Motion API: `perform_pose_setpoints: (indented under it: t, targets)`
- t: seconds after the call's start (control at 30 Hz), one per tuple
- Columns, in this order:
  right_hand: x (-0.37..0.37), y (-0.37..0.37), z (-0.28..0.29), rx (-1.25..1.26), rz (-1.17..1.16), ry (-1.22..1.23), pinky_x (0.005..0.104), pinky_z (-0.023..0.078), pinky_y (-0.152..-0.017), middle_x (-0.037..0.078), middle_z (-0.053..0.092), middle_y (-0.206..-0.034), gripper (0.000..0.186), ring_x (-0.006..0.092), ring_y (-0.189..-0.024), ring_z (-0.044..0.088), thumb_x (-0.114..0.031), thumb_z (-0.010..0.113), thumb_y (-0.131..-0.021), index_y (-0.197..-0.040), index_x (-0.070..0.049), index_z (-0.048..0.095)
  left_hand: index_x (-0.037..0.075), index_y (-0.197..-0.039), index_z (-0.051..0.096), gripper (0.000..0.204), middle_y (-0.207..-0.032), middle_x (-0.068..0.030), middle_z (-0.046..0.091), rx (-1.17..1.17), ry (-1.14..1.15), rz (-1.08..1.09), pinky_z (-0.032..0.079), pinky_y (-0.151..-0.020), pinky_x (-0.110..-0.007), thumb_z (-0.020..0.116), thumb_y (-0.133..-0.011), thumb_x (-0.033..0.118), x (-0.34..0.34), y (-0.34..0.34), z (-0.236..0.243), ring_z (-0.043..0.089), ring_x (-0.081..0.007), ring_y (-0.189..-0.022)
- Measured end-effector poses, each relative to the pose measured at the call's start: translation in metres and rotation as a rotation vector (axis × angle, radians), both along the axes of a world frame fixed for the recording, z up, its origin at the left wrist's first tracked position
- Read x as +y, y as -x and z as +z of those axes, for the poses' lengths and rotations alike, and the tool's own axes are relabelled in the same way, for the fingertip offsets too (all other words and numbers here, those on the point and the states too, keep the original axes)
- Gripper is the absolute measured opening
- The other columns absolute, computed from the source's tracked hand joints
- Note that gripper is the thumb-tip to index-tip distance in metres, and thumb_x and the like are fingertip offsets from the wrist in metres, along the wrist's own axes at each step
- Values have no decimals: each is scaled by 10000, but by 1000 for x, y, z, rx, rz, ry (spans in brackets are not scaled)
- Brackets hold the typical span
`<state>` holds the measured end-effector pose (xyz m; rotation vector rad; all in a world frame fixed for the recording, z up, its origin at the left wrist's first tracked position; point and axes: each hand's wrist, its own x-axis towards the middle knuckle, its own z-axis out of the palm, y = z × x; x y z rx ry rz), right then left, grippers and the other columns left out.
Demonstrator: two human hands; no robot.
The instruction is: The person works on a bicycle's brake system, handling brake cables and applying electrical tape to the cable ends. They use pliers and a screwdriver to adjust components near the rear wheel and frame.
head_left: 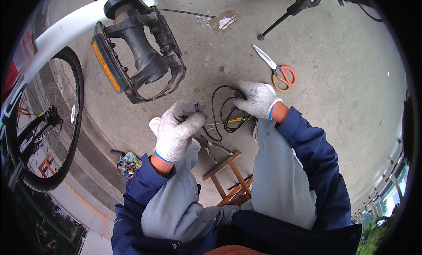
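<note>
Now we have the black cable looped between our 2 gloved hands, its coil nearer the right hand, whose bent fingers grip the loops. Leftward, our left hand pinches 1 end, thumb and fingers nearly closed (fingertips partly hidden). The coil's long axis runs away from us.

Soft, even daylight, strong fisheye curvature toward blackened edges (white glare on the wet patch)
</note>
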<state>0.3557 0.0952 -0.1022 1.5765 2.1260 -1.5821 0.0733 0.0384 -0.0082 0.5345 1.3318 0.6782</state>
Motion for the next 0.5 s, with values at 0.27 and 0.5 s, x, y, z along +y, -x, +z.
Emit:
perform_pose_setpoints:
  t: [0.27,0.5]
  targets:
    - [-5,-1,-8,18,-1,-88,478,604,-904,228,773,-1108,522,421,-1032,749,-387,766,-917,-1323,-64,702,-18,-1245,718,328,-1062,-80,756,-53,-22,33,571,-863,-319,801,-943,80,-1,0,-3,703,-164,-949]
    - [-8,-1,-12,45,-19,-114,477,605,-902,226,773,-1097,523,421,-1027,750,-400,765,-920,-1312,-59,704,4,-1262,685,380,-1069,-87,730,-14,-12,5,581,-838,-346,824,-934,136,-2,0,-4,696,-194,-926]
